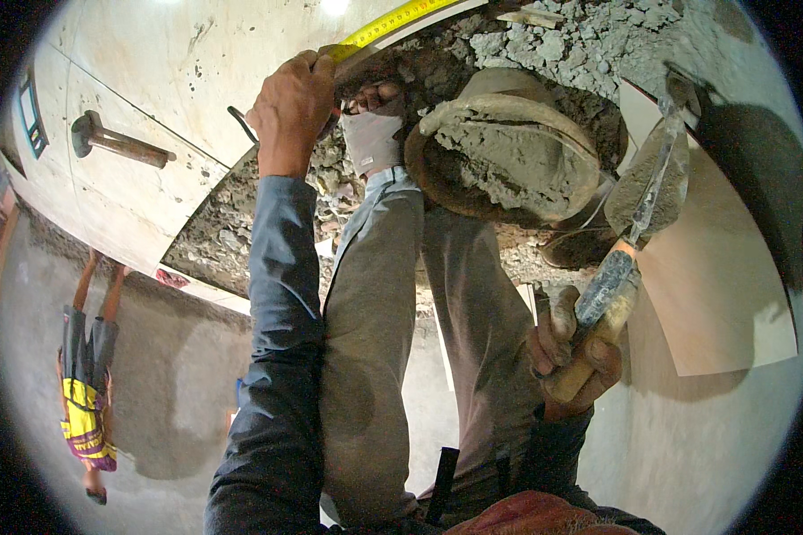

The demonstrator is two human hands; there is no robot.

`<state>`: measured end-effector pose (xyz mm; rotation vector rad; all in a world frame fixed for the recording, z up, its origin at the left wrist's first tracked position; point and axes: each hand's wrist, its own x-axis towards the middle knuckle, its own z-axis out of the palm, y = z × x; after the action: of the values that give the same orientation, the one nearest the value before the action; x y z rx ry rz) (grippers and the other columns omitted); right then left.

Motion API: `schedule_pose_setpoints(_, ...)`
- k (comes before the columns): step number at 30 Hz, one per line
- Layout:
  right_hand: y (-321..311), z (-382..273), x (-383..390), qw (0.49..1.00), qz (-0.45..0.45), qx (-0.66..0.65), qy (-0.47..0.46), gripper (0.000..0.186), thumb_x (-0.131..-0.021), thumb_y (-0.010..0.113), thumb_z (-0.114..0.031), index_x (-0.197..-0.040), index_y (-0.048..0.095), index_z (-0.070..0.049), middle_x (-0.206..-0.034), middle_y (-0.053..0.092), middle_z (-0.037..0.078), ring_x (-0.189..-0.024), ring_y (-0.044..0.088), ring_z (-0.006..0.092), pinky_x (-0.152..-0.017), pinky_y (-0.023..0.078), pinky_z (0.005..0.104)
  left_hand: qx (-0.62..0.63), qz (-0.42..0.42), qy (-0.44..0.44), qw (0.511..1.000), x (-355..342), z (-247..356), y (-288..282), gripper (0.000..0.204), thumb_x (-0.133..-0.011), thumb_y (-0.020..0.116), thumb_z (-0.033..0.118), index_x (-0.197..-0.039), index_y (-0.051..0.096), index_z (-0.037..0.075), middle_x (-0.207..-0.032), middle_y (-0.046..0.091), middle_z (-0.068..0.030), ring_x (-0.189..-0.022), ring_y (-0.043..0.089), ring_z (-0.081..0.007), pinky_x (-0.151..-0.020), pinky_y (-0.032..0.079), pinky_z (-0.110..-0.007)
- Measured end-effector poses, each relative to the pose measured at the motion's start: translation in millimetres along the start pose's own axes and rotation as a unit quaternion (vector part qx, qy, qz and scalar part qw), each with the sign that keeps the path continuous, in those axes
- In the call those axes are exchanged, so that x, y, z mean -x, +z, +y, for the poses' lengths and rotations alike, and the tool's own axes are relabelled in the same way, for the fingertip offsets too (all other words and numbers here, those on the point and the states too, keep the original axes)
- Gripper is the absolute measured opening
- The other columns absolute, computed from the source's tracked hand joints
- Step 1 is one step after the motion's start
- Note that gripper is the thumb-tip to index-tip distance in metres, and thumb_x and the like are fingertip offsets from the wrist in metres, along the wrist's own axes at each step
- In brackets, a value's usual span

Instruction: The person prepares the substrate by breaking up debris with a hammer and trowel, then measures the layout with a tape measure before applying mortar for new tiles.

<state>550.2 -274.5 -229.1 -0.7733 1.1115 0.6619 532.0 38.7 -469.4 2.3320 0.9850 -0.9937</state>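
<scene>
- Left hand (294, 111): grip closed, fingers bunched around the near end of the yellow tape measure (393, 22), which runs out along the tiled floor's (174, 98) edge beside the rubble.
- Right hand (580, 352): grip wrapped around the trowel (605, 290) and a pale wooden handle (611, 316), trowel blade pointing away from the body.
- Mortar bucket (509, 160): tilted on the rubble, just past that edge.
- Hammer (120, 143): on the tiled floor, left of the left hand, in from the edge.
- Tile piece (714, 276): right of the trowel.

Long, dark blue sleeves (281, 276) are worn with plain, grey-brown trousers (372, 348).
</scene>
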Motion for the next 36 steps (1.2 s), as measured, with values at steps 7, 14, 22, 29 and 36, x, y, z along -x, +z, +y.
schedule_pose_setpoints(7,1.2,-5.5,-0.2,1.000,0.009,0.007,0.022,0.056,-0.075,0.067,-0.022,-0.122,0.046,0.001,-0.090,0.053,0.013,-0.060,0.049,0.0169,-0.048,0.043,0.0309,-0.026,0.015,0.094,0.995,-2.3,-12.8,4.1,0.024,-0.091,0.054,0.021,-0.112,0.065,0.017,-0.103,0.067,-0.0106,-0.089,0.067,-0.0349,-0.074,0.056,-0.045)
schedule_pose_setpoints(14,4.6,-12.5,0.1,0.999,0.032,0.039,0.012,0.054,-0.075,0.066,-0.005,-0.125,0.045,-0.002,-0.093,0.063,0.019,-0.067,0.062,0.0257,-0.055,0.052,0.0364,0.172,-0.040,0.037,0.984,5.9,-24.8,-18.8,0.037,-0.099,0.048,0.035,-0.106,0.072,0.009,-0.084,0.072,-0.0142,-0.071,0.071,-0.0261,-0.063,0.055,-0.041)
schedule_pose_setpoints(22,14.9,-21.7,5.2,0.996,-0.006,0.089,-0.011,0.062,-0.074,0.067,-0.005,-0.130,0.043,-0.005,-0.095,0.064,0.015,-0.074,0.066,0.0242,-0.063,0.058,0.0354,0.447,0.029,0.112,0.887,-85.6,-123.8,-88.7,0.032,-0.099,0.059,0.033,-0.108,0.066,0.003,-0.084,0.065,0.0001,-0.070,0.059,-0.0091,-0.054,0.046,-0.024)
schedule_pose_setpoints(29,15.3,-29.2,5.5,0.994,0.007,0.104,-0.017,0.068,-0.070,0.073,-0.010,-0.130,0.043,-0.003,-0.101,0.063,0.013,-0.080,0.068,0.0242,-0.068,0.060,0.0362,0.157,0.175,0.157,0.959,-198.2,-114.4,-191.3,0.037,-0.099,0.050,0.038,-0.106,0.068,0.007,-0.085,0.066,-0.0080,-0.077,0.064,-0.0205,-0.067,0.050,-0.032)
schedule_pose_setpoints(36,6.7,-34.6,11.4,0.991,0.062,0.114,-0.020,0.070,-0.069,0.073,-0.009,-0.131,0.042,-0.004,-0.101,0.062,0.012,-0.078,0.068,0.0227,-0.064,0.063,0.0338,0.078,0.188,0.114,0.972,-233.7,-62.4,-239.9,0.037,-0.099,0.046,0.037,-0.104,0.067,0.006,-0.083,0.065,-0.0103,-0.076,0.061,-0.0210,-0.069,0.049,-0.036)
